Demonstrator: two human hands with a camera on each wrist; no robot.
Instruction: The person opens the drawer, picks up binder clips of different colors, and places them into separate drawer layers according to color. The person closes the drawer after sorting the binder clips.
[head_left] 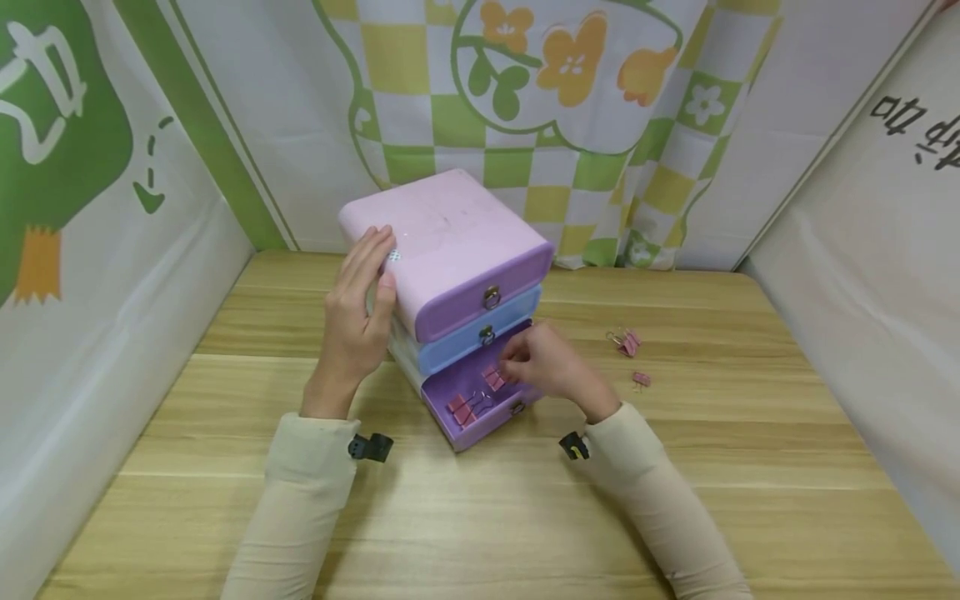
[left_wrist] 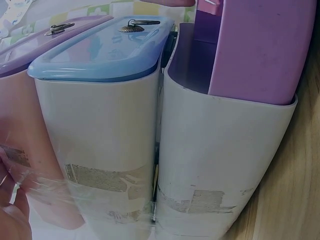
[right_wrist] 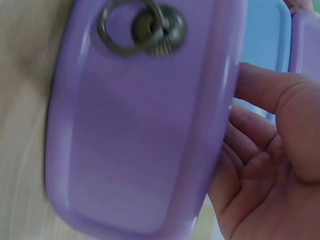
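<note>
A small cabinet (head_left: 457, 242) stands on the table, with three stacked drawers. Its bottom purple drawer (head_left: 480, 429) is pulled out. My left hand (head_left: 352, 321) rests flat against the cabinet's upper left side, fingers straight over the top edge. My right hand (head_left: 551, 362) reaches into the drawer, thumb and fingertips pinching a pink binder clip (head_left: 493, 377). Another pink binder clip (head_left: 462, 410) lies in the drawer's front left part. In the right wrist view, the drawer front (right_wrist: 135, 130) hides the fingertips. The left wrist view shows the cabinet's side (left_wrist: 100, 130).
Two pink binder clips, a larger one (head_left: 627, 342) and a smaller one (head_left: 641, 380), lie on the wooden table (head_left: 750, 467) right of the cabinet. The blue middle drawer (head_left: 480, 331) and purple top drawer (head_left: 480, 292) are closed. A checked curtain (head_left: 547, 179) hangs behind.
</note>
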